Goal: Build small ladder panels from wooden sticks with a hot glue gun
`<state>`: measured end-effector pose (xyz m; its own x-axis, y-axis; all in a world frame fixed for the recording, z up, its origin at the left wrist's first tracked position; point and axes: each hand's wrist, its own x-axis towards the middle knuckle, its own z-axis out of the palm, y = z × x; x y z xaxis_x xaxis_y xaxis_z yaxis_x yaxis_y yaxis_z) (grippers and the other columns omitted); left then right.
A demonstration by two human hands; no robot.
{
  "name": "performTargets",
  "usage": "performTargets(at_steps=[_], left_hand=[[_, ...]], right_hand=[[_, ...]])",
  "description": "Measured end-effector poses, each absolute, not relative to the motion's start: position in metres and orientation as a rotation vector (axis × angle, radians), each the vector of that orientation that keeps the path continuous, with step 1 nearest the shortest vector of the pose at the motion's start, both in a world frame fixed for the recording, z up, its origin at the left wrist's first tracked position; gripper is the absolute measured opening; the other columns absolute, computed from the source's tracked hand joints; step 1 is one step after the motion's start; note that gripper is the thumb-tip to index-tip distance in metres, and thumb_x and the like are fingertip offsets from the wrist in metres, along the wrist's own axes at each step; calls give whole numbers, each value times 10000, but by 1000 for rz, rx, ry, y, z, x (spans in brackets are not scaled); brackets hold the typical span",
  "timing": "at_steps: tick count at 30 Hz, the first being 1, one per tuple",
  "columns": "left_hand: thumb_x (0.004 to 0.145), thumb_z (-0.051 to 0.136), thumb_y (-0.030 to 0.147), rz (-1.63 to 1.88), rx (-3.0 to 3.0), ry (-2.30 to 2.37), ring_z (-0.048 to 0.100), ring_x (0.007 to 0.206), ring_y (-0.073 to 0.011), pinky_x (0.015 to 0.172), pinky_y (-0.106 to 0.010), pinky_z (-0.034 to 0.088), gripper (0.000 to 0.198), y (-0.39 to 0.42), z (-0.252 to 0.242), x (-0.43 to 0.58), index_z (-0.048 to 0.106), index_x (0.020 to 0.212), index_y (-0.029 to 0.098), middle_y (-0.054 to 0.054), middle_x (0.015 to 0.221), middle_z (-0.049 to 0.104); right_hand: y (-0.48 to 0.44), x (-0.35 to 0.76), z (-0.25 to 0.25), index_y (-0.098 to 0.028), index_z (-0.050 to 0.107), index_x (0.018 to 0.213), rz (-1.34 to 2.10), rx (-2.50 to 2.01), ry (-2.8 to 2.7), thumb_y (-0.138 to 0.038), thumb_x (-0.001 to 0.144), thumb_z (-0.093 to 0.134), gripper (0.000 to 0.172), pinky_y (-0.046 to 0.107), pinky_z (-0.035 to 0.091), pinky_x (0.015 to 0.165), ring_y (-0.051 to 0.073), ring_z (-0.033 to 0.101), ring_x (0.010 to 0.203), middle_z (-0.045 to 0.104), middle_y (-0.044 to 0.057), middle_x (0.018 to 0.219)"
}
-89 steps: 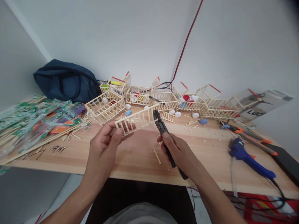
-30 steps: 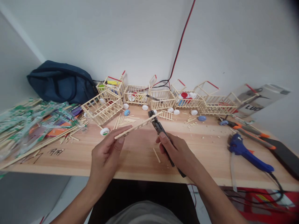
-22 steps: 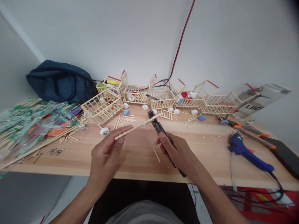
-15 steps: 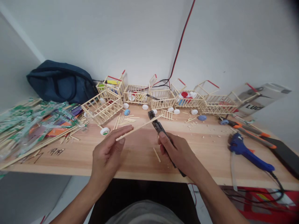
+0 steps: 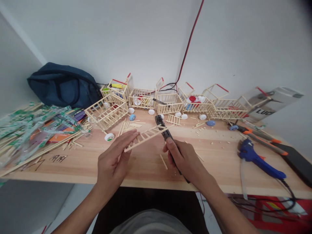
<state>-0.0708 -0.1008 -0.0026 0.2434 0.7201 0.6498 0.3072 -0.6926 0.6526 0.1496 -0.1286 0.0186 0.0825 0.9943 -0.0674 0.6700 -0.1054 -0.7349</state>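
Holding: left hand [image 5: 112,159], fingers pinching the near end of a ladder-like stick frame [image 5: 143,141], tilted above the wooden tabletop [image 5: 143,170]; right hand [image 5: 184,157], fingers wrapped round black pliers [image 5: 160,121], head by the frame's far end; behind, stick-built carts [image 5: 228,113].

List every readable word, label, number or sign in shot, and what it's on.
"LUC": translucent packaging, right; any further letters unclear.
Handwriting on the tabletop, front left: looks like digits, not reliably readable.
Green print on the clear wrappers, left: unreadable.
Yellow-and-white label below the table edge, right: too blurred.
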Motion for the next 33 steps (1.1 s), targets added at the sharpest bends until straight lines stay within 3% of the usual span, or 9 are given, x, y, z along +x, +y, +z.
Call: performTargets(at_steps=[25,33], left_hand=[[906,489,118,1455,2216,871,581,1242,-224,1078,-425,454,433,-95,2,-72,610,1290,277,-42,1300,656],[930,500,174,1455,2139,948,595,1224,-219,1088,-409,443,359,-95,4,-70,646,1244,269,-31,1267,678]], right_hand=[[-124,150,3,-201,512,677,594,-1740,-1686,-585,974,230,561,279,324,558,147,493,481,521,4,479],[-121,150,0,-188,552,666,557,-1766,-1668,-598,961,270,578,272,350,562,149,507,502,519,7,491]])
